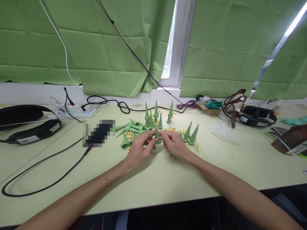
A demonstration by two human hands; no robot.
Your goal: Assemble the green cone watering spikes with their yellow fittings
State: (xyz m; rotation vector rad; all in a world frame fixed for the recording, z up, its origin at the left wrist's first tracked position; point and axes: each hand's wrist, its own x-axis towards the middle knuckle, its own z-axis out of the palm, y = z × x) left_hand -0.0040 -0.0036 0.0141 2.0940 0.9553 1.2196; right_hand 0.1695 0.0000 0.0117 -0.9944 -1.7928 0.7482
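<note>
My left hand [140,148] and my right hand [174,144] meet at the middle of the pale green table [168,179]. Between their fingertips is a green cone-shaped plastic spike [157,134], pinched from both sides. The right fingers also seem to press a small yellow piece against it, though it is too small to be sure. Several more green spikes stand upright behind [155,115] and to the right [191,132]. Others lie flat in a pile [130,129] on the left, mixed with small yellow connectors [129,134].
A power strip [72,111] and black cables [48,166] lie at the left, beside a black neckband device [26,124]. A second black device [257,116], a cardboard tray [209,108], a plastic bag [223,131] and a brown item [290,137] sit at the right. Green blinds hang behind.
</note>
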